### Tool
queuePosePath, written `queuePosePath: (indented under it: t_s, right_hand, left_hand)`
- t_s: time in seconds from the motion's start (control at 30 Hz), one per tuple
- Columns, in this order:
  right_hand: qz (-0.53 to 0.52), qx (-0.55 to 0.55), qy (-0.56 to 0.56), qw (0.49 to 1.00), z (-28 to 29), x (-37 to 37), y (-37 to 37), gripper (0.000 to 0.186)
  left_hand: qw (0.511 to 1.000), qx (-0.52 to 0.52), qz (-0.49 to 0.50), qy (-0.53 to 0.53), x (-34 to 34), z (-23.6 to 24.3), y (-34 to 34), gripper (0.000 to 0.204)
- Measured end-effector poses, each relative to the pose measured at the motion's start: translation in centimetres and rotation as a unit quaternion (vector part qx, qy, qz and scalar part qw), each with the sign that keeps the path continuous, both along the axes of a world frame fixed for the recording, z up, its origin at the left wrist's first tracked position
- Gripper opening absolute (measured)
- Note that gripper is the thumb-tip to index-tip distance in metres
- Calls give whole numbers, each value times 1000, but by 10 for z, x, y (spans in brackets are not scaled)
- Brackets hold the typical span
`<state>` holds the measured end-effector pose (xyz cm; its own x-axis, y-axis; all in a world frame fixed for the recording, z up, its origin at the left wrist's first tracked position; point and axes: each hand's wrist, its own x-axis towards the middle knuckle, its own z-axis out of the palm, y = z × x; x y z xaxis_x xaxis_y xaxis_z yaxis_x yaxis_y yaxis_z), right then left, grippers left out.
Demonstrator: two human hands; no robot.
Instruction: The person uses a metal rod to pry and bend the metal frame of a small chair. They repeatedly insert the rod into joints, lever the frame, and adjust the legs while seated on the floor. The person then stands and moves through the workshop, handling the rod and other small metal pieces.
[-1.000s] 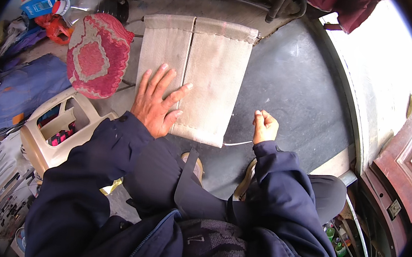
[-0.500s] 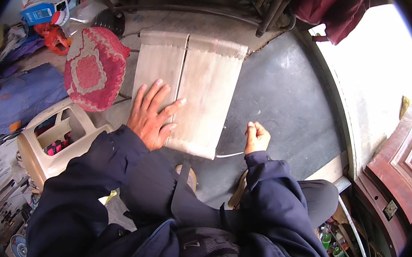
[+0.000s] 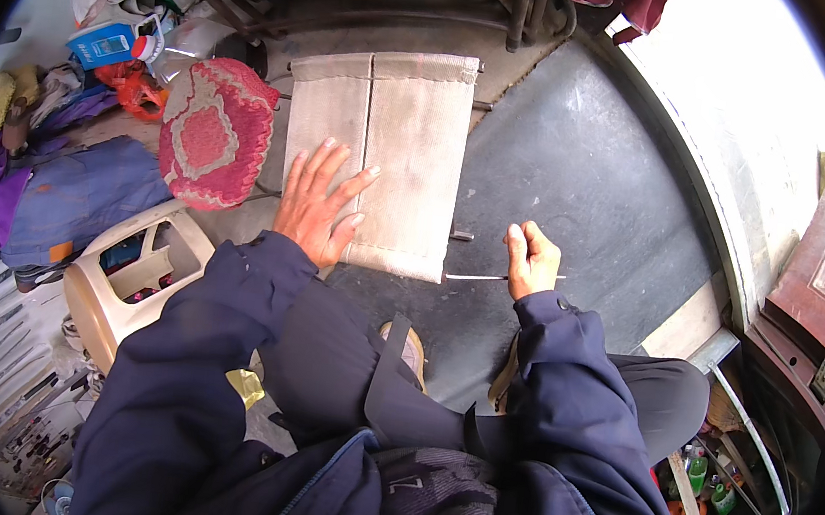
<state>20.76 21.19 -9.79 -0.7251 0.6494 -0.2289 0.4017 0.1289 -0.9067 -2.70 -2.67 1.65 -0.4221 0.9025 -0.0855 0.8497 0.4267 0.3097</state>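
Note:
In front of me stands a low folding stool seat of beige woven webbing [image 3: 413, 157], split down the middle by a dark gap. My left hand [image 3: 315, 209] lies flat on it near the lower left edge, fingers spread across the gap. A thin pale strand [image 3: 476, 278] runs from the seat's near right corner to my right hand [image 3: 533, 262]. That hand is a closed fist just right of the seat, and a short end shows beyond it. Whether the strand is cord or wire I cannot make out. A dark metal bar end [image 3: 462, 236] sticks out under the seat's right edge.
To the left sit a red and grey crocheted cushion [image 3: 216, 136], a beige plastic stool [image 3: 117, 292] and a blue bag [image 3: 86, 203]. A red-brown wooden panel [image 3: 810, 299] leans at right. Bottles [image 3: 711, 480] and clutter lie below it. Dark floor sheeting [image 3: 603, 167] spreads right.
The view has shifted slightly. My right fist has moved a little right of the seat, and the strand now looks straighter. My left hand stays flat on the webbing.

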Motion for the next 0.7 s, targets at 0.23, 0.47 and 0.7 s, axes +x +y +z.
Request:
queuePosePath:
  t_s: [0.23,0.47,0.7]
  right_hand:
    - [139,25,-32,990,35,23,-9,29]
    - [169,-28,-35,985,55,39,-14,29]
    - [218,35,-136,966,88,38,-15,40]
  left_hand:
    - [999,26,-3,18,1,-7,-7,61]
    - [999,39,9,33,2,-6,-10,62]
    - [998,51,6,31,3,-7,-10,63]
